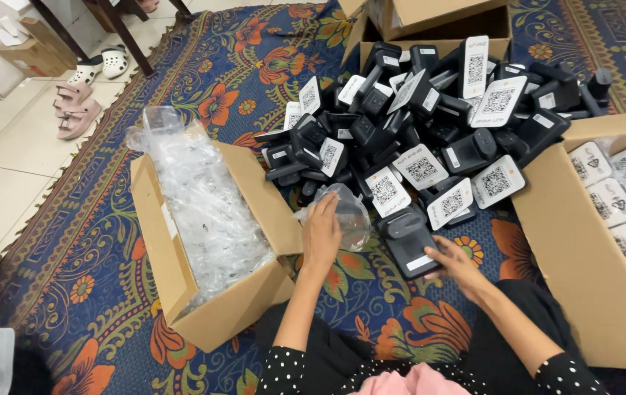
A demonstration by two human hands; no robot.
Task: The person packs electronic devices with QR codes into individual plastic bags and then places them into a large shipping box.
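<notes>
Cardboard boxes: four open ones. One at 9 o'clock (pixel 181 249) stuffed with clear plastic bags (pixel 207 208), too many to count. One at 3 o'clock (pixel 583 249) showing about seven white cards (pixel 613 201). Two at 12 o'clock (pixel 430 18). Black stands (pixel 430 124): dozens in one heap, uncountable. Sandals at 10 o'clock (pixel 79 99): four visible. My hands: two.

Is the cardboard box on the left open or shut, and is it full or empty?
Open and full: the cardboard box has its flaps spread outward, and clear plastic bags fill it up past the rim.
</notes>
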